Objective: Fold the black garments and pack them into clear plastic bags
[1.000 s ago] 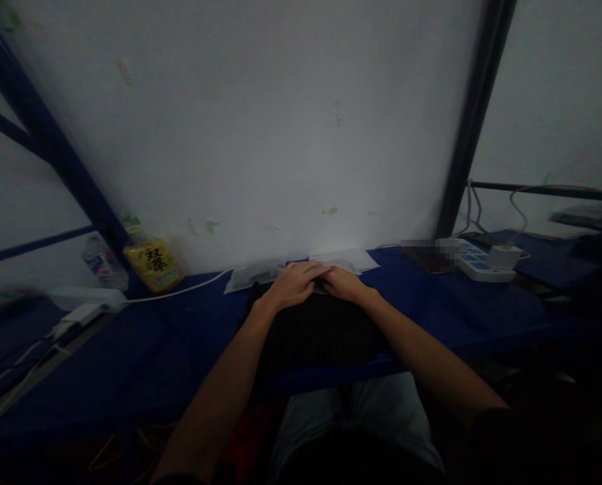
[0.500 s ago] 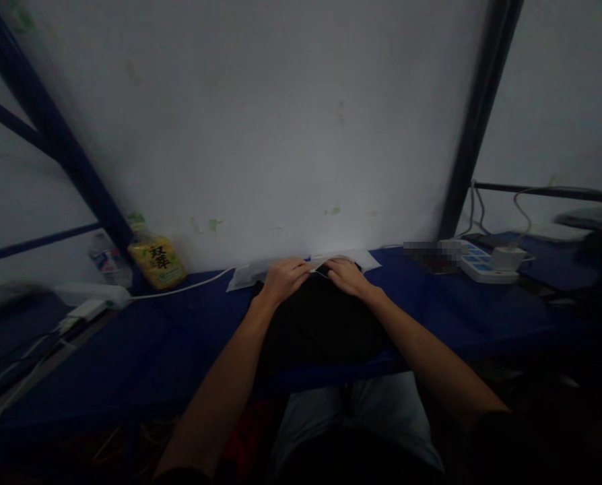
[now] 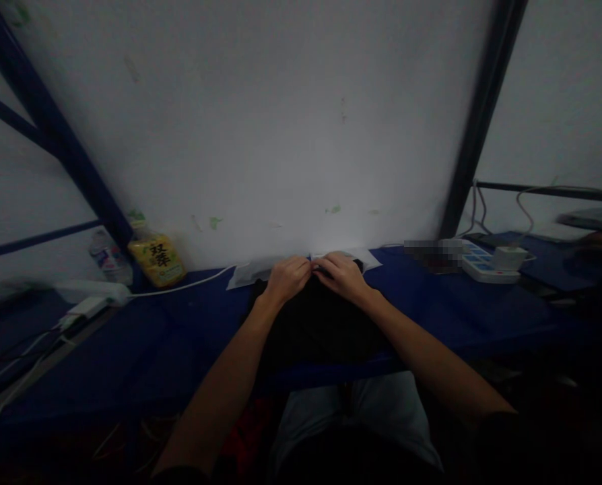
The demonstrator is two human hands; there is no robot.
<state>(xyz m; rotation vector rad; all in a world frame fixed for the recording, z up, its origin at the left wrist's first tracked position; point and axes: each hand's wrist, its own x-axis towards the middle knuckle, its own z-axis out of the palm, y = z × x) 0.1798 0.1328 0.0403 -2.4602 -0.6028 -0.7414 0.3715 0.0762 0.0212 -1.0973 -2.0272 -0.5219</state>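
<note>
A piece of black cloth (image 3: 326, 330), perhaps a folded garment, lies on the blue tabletop (image 3: 180, 337) in front of me. At its far edge my left hand (image 3: 288, 277) is closed, with thumb and fingers pinched together on the cloth. My right hand (image 3: 341, 273) is closed beside it, its fingertips almost meeting those of the left. What exactly lies between the fingertips is too dark and small to tell. Behind my left hand lies a translucent plastic bag (image 3: 250, 271), and a white sheet or packet (image 3: 372, 258) shows behind the right.
A yellow-labelled bottle (image 3: 158, 259) and a clear bottle (image 3: 110, 259) stand at left beside a blue post. A power strip (image 3: 91, 292) with cables is nearby. Another power strip (image 3: 487, 266) holds a white charger (image 3: 508, 258) at right. The wall (image 3: 301, 135) rises behind.
My hands have come closer together, the right one shifting left. A thin white strip seen between the fingertips before is now hidden. A blurred brownish shape has appeared at the far right.
</note>
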